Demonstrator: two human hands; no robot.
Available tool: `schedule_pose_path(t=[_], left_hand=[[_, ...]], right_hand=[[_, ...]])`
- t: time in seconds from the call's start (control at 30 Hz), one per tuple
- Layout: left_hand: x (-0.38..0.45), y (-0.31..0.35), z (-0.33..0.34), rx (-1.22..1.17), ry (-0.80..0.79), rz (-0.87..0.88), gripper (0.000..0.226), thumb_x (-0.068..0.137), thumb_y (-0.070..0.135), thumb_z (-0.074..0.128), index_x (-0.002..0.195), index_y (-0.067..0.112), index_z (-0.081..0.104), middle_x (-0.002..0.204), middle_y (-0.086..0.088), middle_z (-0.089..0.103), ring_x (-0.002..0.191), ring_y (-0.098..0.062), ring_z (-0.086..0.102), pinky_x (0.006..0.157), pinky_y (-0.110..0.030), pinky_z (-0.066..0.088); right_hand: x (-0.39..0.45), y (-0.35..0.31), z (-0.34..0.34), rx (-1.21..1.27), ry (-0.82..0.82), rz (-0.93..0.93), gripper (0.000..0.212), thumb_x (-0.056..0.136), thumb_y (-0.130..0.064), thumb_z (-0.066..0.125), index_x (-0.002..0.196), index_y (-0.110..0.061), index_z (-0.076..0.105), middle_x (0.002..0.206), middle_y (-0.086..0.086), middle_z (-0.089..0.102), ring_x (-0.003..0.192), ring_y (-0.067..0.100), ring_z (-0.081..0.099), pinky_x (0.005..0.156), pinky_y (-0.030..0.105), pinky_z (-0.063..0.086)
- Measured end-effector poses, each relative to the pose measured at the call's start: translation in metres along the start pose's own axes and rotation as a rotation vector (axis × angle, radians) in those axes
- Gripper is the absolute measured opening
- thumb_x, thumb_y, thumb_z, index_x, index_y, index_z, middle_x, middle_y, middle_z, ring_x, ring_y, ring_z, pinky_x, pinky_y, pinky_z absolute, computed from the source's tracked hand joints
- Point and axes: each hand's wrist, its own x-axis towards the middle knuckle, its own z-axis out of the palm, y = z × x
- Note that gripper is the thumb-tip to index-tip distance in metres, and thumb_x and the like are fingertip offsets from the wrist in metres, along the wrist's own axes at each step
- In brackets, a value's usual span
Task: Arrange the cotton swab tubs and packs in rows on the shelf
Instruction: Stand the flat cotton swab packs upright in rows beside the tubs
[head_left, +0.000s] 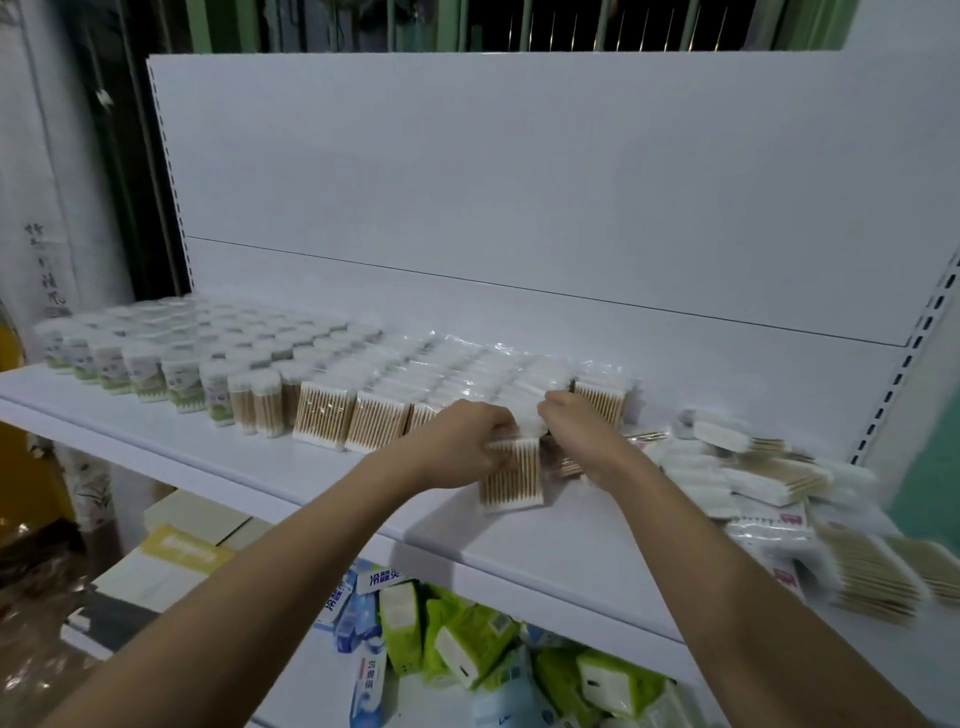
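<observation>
Rows of cotton swab tubs (156, 364) stand at the left of the white shelf (322, 478). To their right, clear swab packs (374, 421) stand upright in rows. My left hand (467, 441) grips the top of one upright swab pack (511, 475) at the front of the rows. My right hand (576, 421) pinches the top of a pack just behind it, where the white tips show. A loose heap of swab packs (769, 478) lies flat at the right end of the shelf.
The white back panel (519, 182) rises behind the rows. A slotted upright (904, 374) bounds the shelf on the right. Below the shelf lie green tissue packs (467, 639) and blue toothpaste boxes (358, 597). Boxes (171, 556) sit on the floor at the left.
</observation>
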Motion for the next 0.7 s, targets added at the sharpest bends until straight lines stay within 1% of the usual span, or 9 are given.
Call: schedule_pose_path(t=[0.03, 0.1, 0.17, 0.2, 0.27, 0.37, 0.5, 0.6, 0.7], left_hand=[[0.004, -0.001, -0.001, 0.014, -0.015, 0.009, 0.028, 0.086, 0.024, 0.067, 0.110, 0.010, 0.063, 0.104, -0.002, 0.065, 0.097, -0.020, 0.058, 0.076, -0.027, 0.042], [0.010, -0.001, -0.011, 0.047, -0.062, 0.039, 0.028, 0.086, 0.025, 0.068, 0.111, 0.013, 0.063, 0.098, 0.003, 0.061, 0.093, -0.017, 0.057, 0.071, -0.024, 0.037], [0.015, 0.001, -0.029, 0.023, -0.108, 0.055, 0.030, 0.084, 0.025, 0.071, 0.112, 0.018, 0.064, 0.096, 0.008, 0.061, 0.087, -0.012, 0.057, 0.069, -0.021, 0.038], [0.018, 0.002, -0.040, -0.028, -0.129, 0.067, 0.029, 0.083, 0.025, 0.073, 0.110, 0.019, 0.065, 0.096, 0.009, 0.064, 0.085, -0.012, 0.060, 0.071, -0.022, 0.043], [0.026, 0.005, -0.061, -0.177, -0.153, 0.094, 0.027, 0.082, 0.023, 0.076, 0.107, 0.017, 0.067, 0.095, 0.006, 0.069, 0.084, -0.016, 0.067, 0.075, -0.029, 0.054], [0.047, 0.012, -0.079, -0.298, -0.034, 0.117, 0.026, 0.083, 0.018, 0.074, 0.108, 0.014, 0.067, 0.093, 0.003, 0.071, 0.083, -0.017, 0.069, 0.071, -0.032, 0.056], [0.088, 0.025, -0.079, -0.307, 0.220, 0.140, 0.024, 0.082, 0.017, 0.073, 0.105, 0.016, 0.067, 0.094, 0.003, 0.069, 0.085, -0.016, 0.065, 0.070, -0.029, 0.053], [0.120, 0.031, -0.064, -0.223, 0.241, 0.135, 0.026, 0.083, 0.014, 0.068, 0.108, 0.018, 0.066, 0.098, 0.002, 0.067, 0.084, -0.014, 0.060, 0.060, -0.018, 0.044], [0.147, 0.034, -0.044, -0.100, 0.185, 0.155, 0.030, 0.085, 0.009, 0.063, 0.115, 0.014, 0.066, 0.112, -0.001, 0.066, 0.097, -0.018, 0.059, 0.075, -0.022, 0.044]], right_hand=[[0.004, 0.001, -0.002, -0.012, -0.018, 0.002, 0.013, 0.091, -0.015, 0.043, 0.082, -0.021, 0.048, 0.080, -0.002, 0.039, 0.073, 0.014, 0.040, 0.066, 0.032, 0.032], [0.010, -0.001, -0.010, 0.033, -0.024, 0.004, 0.027, 0.091, -0.019, 0.044, 0.114, -0.021, 0.059, 0.087, -0.010, 0.046, 0.078, 0.011, 0.047, 0.076, 0.029, 0.044], [0.011, -0.003, -0.026, -0.035, 0.054, -0.015, 0.041, 0.097, -0.014, 0.041, 0.138, -0.015, 0.048, 0.112, -0.001, 0.055, 0.085, 0.016, 0.055, 0.078, 0.029, 0.044], [0.012, -0.004, -0.035, -0.129, 0.121, -0.036, 0.039, 0.099, -0.012, 0.039, 0.136, -0.013, 0.050, 0.122, 0.004, 0.056, 0.090, 0.018, 0.055, 0.078, 0.027, 0.042], [0.013, -0.002, -0.053, -0.324, 0.185, -0.083, 0.033, 0.100, -0.011, 0.038, 0.123, -0.011, 0.061, 0.120, 0.010, 0.061, 0.090, 0.022, 0.058, 0.071, 0.027, 0.045], [0.021, 0.008, -0.060, -0.611, 0.003, -0.038, 0.023, 0.100, -0.017, 0.042, 0.104, -0.011, 0.063, 0.100, 0.010, 0.066, 0.077, 0.024, 0.060, 0.059, 0.029, 0.045], [0.034, 0.025, -0.052, -0.792, -0.152, 0.038, 0.037, 0.099, -0.043, 0.046, 0.109, -0.011, 0.061, 0.105, 0.009, 0.064, 0.090, 0.024, 0.058, 0.073, 0.032, 0.044], [0.035, 0.026, -0.049, -0.773, -0.202, 0.099, 0.056, 0.095, -0.055, 0.043, 0.120, -0.009, 0.064, 0.118, 0.010, 0.066, 0.106, 0.028, 0.061, 0.089, 0.036, 0.046], [0.033, 0.027, -0.049, -0.756, -0.247, 0.128, 0.057, 0.094, -0.057, 0.040, 0.113, -0.012, 0.069, 0.107, 0.005, 0.071, 0.103, 0.023, 0.061, 0.093, 0.038, 0.045]])
